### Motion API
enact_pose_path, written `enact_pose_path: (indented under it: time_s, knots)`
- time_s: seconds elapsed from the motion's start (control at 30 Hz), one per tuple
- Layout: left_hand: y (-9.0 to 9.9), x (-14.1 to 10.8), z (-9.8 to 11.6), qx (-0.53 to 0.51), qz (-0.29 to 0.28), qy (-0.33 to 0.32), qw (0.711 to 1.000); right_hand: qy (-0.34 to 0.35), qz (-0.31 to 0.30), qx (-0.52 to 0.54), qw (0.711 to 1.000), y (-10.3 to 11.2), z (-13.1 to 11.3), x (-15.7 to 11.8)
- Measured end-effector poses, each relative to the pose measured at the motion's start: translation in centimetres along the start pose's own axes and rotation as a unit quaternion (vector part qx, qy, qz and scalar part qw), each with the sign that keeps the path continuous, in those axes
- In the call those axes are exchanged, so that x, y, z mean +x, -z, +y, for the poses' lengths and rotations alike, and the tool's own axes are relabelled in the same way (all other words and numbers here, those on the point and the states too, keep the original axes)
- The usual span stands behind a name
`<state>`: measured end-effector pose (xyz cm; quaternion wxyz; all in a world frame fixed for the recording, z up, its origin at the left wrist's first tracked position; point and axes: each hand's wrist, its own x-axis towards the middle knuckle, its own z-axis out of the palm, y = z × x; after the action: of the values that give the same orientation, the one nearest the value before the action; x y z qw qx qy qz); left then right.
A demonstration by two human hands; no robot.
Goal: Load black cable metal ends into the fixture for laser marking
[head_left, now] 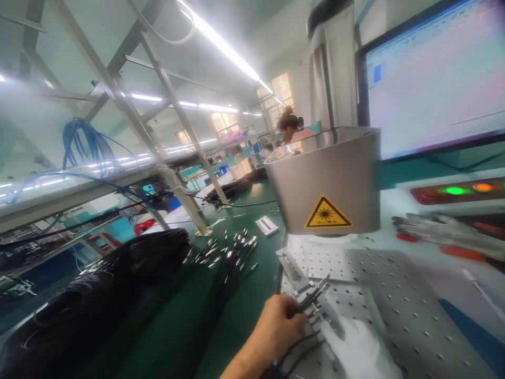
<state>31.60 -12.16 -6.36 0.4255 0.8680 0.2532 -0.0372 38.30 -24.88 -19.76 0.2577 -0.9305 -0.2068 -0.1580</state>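
My bare left hand [283, 317] is closed around black cables whose metal connector ends [319, 290] stick out past the fingers, over a metal fixture [303, 288]. Close beside it, on the right, my right hand [357, 345] wears a white glove and reaches the near side of the same fixture. Its fingertips are blurred, so their grip is unclear. Thin black cables [302, 345] run down between both hands. The fixture sits on a perforated metal plate [398, 310], under a grey metal housing [327, 184] with a yellow laser warning sign.
Loose cables with metal ends [236, 250] lie on the green table [165, 310], left of the plate. Large black cable coils [79, 300] stand further left. A glove [445, 231] lies at right, below a monitor [434, 79]. Another person [291, 129] sits behind the housing.
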Motion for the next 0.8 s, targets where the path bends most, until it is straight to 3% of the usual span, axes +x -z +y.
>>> enact_pose_path:
  time_s: [0.37, 0.5, 0.67, 0.8]
  knots:
    - [-1.7, 0.6, 1.5, 0.16, 0.05, 0.054, 0.984, 0.021, 0.019, -0.003, 1.0, 0.0, -0.2, -0.4]
    - [-1.8, 0.8, 1.5, 0.183, 0.035, 0.062, 0.981, 0.018, 0.013, -0.021, 1.0, 0.7, 0.0, -0.3]
    - [-1.6, 0.9, 1.8, 0.167, 0.013, 0.061, 0.984, 0.183, -0.026, -0.098, 0.978, 1.9, 0.4, 0.1]
    - [-1.5, 0.8, 2.0, 0.13, -0.005, 0.053, 0.99, 0.198, -0.038, -0.122, 0.972, 2.6, 0.3, 0.6]
